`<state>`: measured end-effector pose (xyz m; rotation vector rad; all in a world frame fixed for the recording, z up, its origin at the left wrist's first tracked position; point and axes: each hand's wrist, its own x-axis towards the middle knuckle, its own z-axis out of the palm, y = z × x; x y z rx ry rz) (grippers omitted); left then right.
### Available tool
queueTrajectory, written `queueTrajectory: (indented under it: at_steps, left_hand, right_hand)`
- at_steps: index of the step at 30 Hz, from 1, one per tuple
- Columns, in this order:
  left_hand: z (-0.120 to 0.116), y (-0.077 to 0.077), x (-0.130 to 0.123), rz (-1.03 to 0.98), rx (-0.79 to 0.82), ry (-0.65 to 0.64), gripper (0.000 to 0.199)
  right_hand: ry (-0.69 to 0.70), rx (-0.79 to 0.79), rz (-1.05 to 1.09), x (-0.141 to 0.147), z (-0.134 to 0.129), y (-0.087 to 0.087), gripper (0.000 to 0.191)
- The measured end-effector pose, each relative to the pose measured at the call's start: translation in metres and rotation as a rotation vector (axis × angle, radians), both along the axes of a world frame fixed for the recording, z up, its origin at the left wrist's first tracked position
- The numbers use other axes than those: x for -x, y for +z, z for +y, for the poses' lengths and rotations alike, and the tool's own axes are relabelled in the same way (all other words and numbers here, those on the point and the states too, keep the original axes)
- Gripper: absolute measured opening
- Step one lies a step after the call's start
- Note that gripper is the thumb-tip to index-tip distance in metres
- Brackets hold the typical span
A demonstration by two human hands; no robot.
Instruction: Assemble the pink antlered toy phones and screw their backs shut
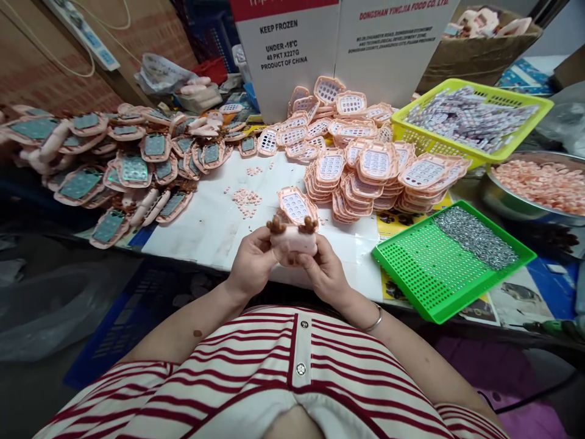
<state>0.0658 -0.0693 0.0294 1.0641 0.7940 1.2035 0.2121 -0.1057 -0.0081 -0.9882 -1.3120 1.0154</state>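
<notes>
1. Lower centre: the left hand point(252, 266) and right hand point(327, 272) grip a pink case point(301, 240) with brown antlers between them, fingers curled around its sides.
2. Right of frame: a green tray point(406, 261), tilted in view, holds small metal pieces point(475, 236) toward its upper part.
3. Upper right: a yellow basket point(436, 142) is heaped with pale printed pieces point(470, 116).
4. Right edge: a metal bowl point(516, 203) brims with small pink bits point(543, 182).
5. Top right: a cardboard box point(461, 62) contains pink parts point(479, 24).
</notes>
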Motion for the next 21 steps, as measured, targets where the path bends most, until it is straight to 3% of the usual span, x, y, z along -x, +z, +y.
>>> queueTrajectory:
  at_steps: [5, 9, 12, 16, 18, 21]
  left_hand:
    - [-0.004, 0.008, -0.004, 0.183, -0.155, 0.038, 0.039]
    - [-0.004, 0.008, -0.008, 0.287, -0.233, -0.001, 0.051]
    - [-0.006, 0.003, -0.013, 0.351, -0.265, 0.063, 0.041]
    - [-0.002, 0.001, -0.015, 0.424, -0.362, 0.140, 0.033]
    - [0.005, 0.004, -0.011, 0.450, -0.333, 0.088, 0.038]
    - [0.018, 0.007, -0.002, 0.337, -0.095, -0.053, 0.051]
  right_hand:
    - [-0.067, 0.048, 0.161, 0.009, 0.002, -0.004, 0.041]
    - [-0.074, 0.170, 0.451, 0.015, 0.009, 0.002, 0.038]
    - [-0.047, 0.266, 0.543, 0.019, 0.011, 0.001, 0.044]
    - [-0.072, 0.277, 0.536, 0.020, 0.012, -0.006, 0.046]
    - [-0.067, 0.279, 0.512, 0.016, 0.014, -0.008, 0.043]
    - [-0.001, 0.277, 0.323, 0.011, 0.018, -0.002, 0.044]
